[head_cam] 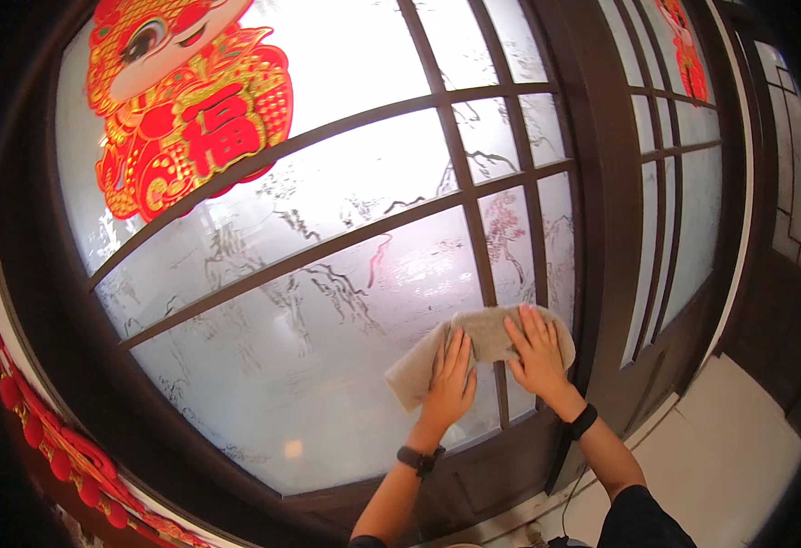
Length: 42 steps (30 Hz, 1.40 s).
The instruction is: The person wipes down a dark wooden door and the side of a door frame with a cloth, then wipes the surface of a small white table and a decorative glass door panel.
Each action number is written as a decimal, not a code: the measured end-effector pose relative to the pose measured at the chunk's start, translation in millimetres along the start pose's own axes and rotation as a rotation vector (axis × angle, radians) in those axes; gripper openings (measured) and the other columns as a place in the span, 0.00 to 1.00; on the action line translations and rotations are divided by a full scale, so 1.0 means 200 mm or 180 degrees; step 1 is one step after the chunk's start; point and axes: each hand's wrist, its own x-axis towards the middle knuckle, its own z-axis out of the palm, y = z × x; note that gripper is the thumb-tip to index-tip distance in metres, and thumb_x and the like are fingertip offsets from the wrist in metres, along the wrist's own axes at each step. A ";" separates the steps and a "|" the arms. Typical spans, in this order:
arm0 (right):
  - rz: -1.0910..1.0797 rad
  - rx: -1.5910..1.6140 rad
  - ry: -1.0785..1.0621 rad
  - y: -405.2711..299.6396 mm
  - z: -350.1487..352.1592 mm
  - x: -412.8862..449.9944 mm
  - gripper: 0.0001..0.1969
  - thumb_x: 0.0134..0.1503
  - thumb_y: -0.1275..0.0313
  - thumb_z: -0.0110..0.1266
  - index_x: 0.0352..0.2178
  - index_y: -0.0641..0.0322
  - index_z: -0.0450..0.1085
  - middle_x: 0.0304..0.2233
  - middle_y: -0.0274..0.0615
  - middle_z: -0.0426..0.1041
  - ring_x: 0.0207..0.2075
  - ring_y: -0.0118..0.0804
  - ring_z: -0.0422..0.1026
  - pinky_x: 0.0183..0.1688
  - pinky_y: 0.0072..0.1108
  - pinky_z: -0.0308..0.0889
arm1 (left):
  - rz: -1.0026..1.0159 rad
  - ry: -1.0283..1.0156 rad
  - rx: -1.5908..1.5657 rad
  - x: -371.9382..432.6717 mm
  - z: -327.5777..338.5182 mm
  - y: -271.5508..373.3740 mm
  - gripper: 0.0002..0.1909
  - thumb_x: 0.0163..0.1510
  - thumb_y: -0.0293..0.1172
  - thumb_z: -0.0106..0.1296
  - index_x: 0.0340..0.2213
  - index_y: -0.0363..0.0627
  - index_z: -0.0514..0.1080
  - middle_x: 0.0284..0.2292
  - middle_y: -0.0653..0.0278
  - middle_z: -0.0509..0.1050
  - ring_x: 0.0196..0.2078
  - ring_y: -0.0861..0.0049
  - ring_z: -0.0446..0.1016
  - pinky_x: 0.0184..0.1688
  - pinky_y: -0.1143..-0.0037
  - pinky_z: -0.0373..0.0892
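Observation:
A folded beige cloth (488, 333) lies flat against a frosted glass pane (291, 397) low in a dark wooden lattice window. My left hand (449, 387) presses the cloth's left part, fingers pointing up. On its right end rests my right hand (538, 356), fingers spread, close to the window's right frame. The cloth spans a vertical lattice bar (472, 226) and covers part of the narrow panes beside it. Dark and reddish tree-like patterns (335, 288) show on the glass above the cloth.
A red and gold cartoon decoration (188, 116) bearing a character is on the upper left glass. Red hanging ornaments (58, 462) line the lower left. At right stand another lattice panel (688, 219) and a pale surface (722, 438). A thin cable (571, 496) hangs near the bottom.

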 end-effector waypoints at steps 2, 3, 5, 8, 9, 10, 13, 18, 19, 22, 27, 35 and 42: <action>0.0231 0.0143 0.0307 0.05 -0.01 0.03 0.34 0.39 0.73 0.47 0.52 0.53 0.51 0.55 0.48 0.45 0.56 0.49 0.46 0.54 0.40 0.42 | 0.0299 0.0015 0.0015 0.11 -0.01 0.03 0.28 0.48 0.27 0.42 0.50 0.34 0.49 0.54 0.52 0.47 0.56 0.55 0.45 0.55 0.67 0.45; 0.0189 0.0247 0.0507 0.10 0.01 0.05 0.33 0.39 0.74 0.47 0.51 0.55 0.52 0.55 0.48 0.46 0.56 0.50 0.46 0.54 0.40 0.43 | 0.0327 0.0071 -0.0149 0.17 -0.01 0.06 0.28 0.48 0.27 0.43 0.50 0.33 0.50 0.54 0.51 0.47 0.56 0.56 0.45 0.55 0.68 0.45; 0.0122 0.0218 0.0613 0.17 0.08 0.04 0.33 0.38 0.74 0.47 0.51 0.56 0.53 0.55 0.49 0.46 0.55 0.50 0.47 0.54 0.39 0.43 | 0.0388 0.0107 -0.0314 0.22 0.01 0.09 0.28 0.48 0.27 0.43 0.50 0.32 0.50 0.54 0.51 0.47 0.56 0.56 0.45 0.55 0.68 0.45; 0.0075 0.0031 0.0743 0.20 0.15 0.03 0.31 0.38 0.73 0.45 0.49 0.58 0.55 0.54 0.48 0.49 0.55 0.48 0.49 0.52 0.38 0.46 | 0.0435 0.0330 -0.0072 0.20 0.05 0.08 0.28 0.46 0.28 0.46 0.48 0.32 0.54 0.53 0.53 0.51 0.55 0.59 0.50 0.54 0.68 0.49; 0.0030 0.0021 0.0848 0.19 0.17 0.03 0.30 0.39 0.73 0.44 0.49 0.60 0.56 0.53 0.48 0.50 0.54 0.47 0.51 0.51 0.36 0.48 | 0.0455 0.0480 0.0187 0.19 0.07 0.06 0.27 0.45 0.29 0.47 0.47 0.33 0.56 0.52 0.54 0.54 0.53 0.60 0.54 0.53 0.69 0.51; -0.0014 0.0008 0.0948 0.18 0.19 0.02 0.29 0.39 0.72 0.43 0.48 0.61 0.56 0.53 0.48 0.52 0.53 0.46 0.52 0.50 0.35 0.50 | 0.0475 0.0629 0.0441 0.18 0.10 0.04 0.27 0.43 0.30 0.48 0.46 0.34 0.57 0.51 0.55 0.56 0.52 0.62 0.57 0.52 0.70 0.54; 0.0164 0.0085 0.0841 0.13 0.27 -0.08 0.27 0.40 0.71 0.42 0.46 0.64 0.58 0.52 0.49 0.54 0.52 0.45 0.54 0.49 0.33 0.51 | 0.0708 0.0897 0.0477 0.08 0.24 -0.07 0.26 0.41 0.30 0.49 0.45 0.38 0.61 0.48 0.57 0.61 0.49 0.64 0.62 0.50 0.70 0.57; 0.0379 0.0351 0.0520 0.10 0.50 -0.44 0.25 0.44 0.67 0.43 0.45 0.66 0.59 0.51 0.52 0.54 0.52 0.50 0.54 0.49 0.35 0.51 | 0.0966 0.0465 0.0617 -0.14 0.40 -0.15 0.25 0.41 0.30 0.49 0.45 0.41 0.62 0.46 0.61 0.63 0.47 0.65 0.64 0.49 0.69 0.59; 0.0428 0.0375 0.0365 0.10 0.52 -0.51 0.24 0.45 0.66 0.43 0.45 0.66 0.59 0.50 0.53 0.55 0.51 0.51 0.55 0.49 0.35 0.51 | 0.1035 0.0277 0.0702 -0.17 0.41 -0.14 0.25 0.41 0.30 0.48 0.45 0.42 0.62 0.46 0.62 0.63 0.47 0.65 0.64 0.48 0.69 0.59; 0.0524 0.0629 -0.0083 0.10 0.55 -0.66 0.24 0.44 0.67 0.45 0.45 0.66 0.59 0.49 0.53 0.56 0.51 0.51 0.55 0.49 0.36 0.51 | 0.1099 0.0127 0.0683 -0.27 0.46 -0.14 0.24 0.43 0.30 0.47 0.45 0.44 0.62 0.47 0.64 0.62 0.48 0.67 0.63 0.49 0.69 0.59; 0.0421 0.0818 -0.0485 0.14 0.63 -0.96 0.25 0.41 0.69 0.48 0.44 0.65 0.60 0.49 0.53 0.56 0.52 0.50 0.54 0.51 0.36 0.50 | 0.0902 -0.0865 0.0491 -0.50 0.50 -0.12 0.21 0.47 0.28 0.43 0.46 0.44 0.61 0.44 0.58 0.65 0.44 0.63 0.65 0.43 0.71 0.63; 0.0578 0.1090 -0.0386 0.10 0.61 -1.04 0.19 0.42 0.78 0.46 0.39 0.62 0.61 0.43 0.48 0.59 0.47 0.48 0.57 0.48 0.35 0.53 | -0.0729 -0.1874 -0.0171 -0.76 0.58 -0.18 0.26 0.44 0.23 0.43 0.48 0.46 0.60 0.49 0.56 0.58 0.49 0.58 0.59 0.49 0.66 0.58; 0.0007 0.1181 -0.0202 0.20 0.28 -0.73 0.10 0.40 0.76 0.49 0.28 0.56 0.64 0.31 0.37 0.63 0.35 0.37 0.63 0.39 0.29 0.56 | 0.0044 -0.1146 0.0577 -0.57 0.31 -0.03 0.26 0.42 0.23 0.44 0.47 0.40 0.59 0.50 0.54 0.57 0.53 0.56 0.53 0.52 0.64 0.53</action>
